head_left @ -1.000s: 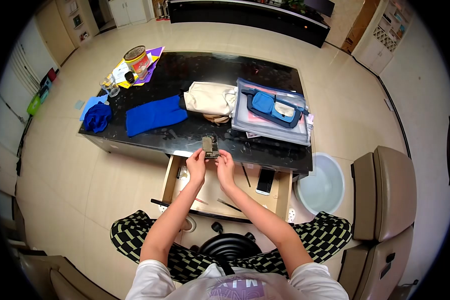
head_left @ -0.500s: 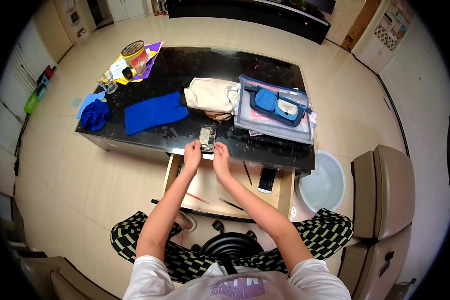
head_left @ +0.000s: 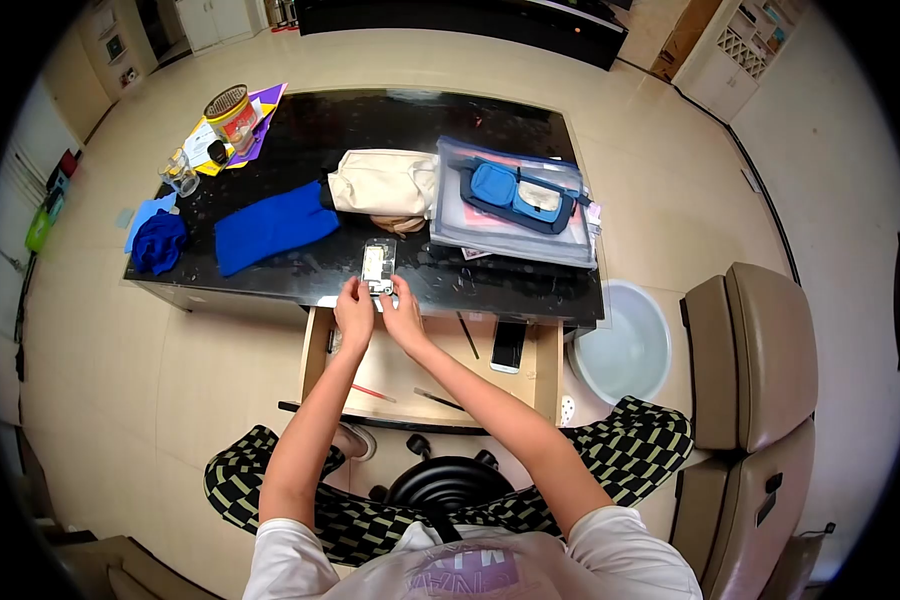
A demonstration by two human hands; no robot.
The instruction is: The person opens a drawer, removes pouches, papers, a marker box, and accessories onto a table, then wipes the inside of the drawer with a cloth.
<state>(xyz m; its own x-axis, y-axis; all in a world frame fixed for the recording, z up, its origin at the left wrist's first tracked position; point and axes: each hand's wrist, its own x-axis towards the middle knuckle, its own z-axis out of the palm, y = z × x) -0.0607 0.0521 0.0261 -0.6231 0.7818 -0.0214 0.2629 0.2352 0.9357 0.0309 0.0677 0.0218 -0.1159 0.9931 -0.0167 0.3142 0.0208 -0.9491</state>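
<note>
Between my hands is a small phone-shaped device (head_left: 378, 262) with its inner parts showing, over the front edge of the black table (head_left: 470, 285). My left hand (head_left: 354, 312) grips its lower left corner, and my right hand (head_left: 402, 312) has its fingers closed on the lower right corner. Below them an open drawer (head_left: 435, 385) holds a phone (head_left: 507, 345) with a dark screen, a red pen (head_left: 373, 393) and dark thin sticks. Behind the device lie a cream pouch (head_left: 385, 182) and a folded blue cloth (head_left: 275, 228).
A mesh bag (head_left: 450, 215) with a blue pouch (head_left: 515, 192) lies on the table's right. A tin (head_left: 232, 120), a glass (head_left: 179, 173) and a crumpled blue cloth (head_left: 158, 242) are at the left. A basin (head_left: 625, 345) stands on the floor beside brown seats (head_left: 770, 360).
The device has been tilted, and its inner side now looks brighter. The camera view has turned, so the table and my hands appear further left.
</note>
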